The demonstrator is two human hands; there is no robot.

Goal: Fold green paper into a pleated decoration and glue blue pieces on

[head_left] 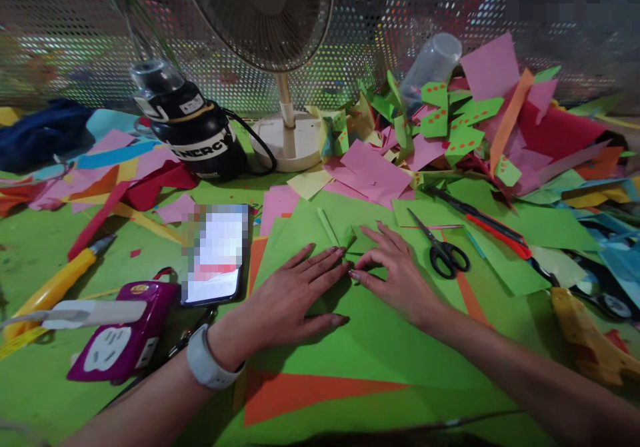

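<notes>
My left hand (pixel 300 294) lies flat, fingers stretched out, on a stack of green paper sheets (pixel 390 360). Just right of its fingertips is my right hand (pixel 395 270), with thumb and index finger pinched together in a loop and the other fingers extended. Whatever the pinch holds, if anything, is too small to make out. Beyond the fingertips a small folded green paper piece (pixel 346 236) stands up from the sheets, next to a pale green paper strip (pixel 327 227). Black-handled scissors (pixel 447 257) lie partly opened to the right of my right hand.
A lit phone (pixel 217 254), a purple power bank (pixel 125 330) and a yellow glue gun (pixel 55 287) are at left. Behind stand a black bottle (pixel 195 127) and a fan (pixel 287 140). A red-black cutter (pixel 490 227), paper scraps (pixel 375 170) and a yellow tape dispenser (pixel 585 334) are at right.
</notes>
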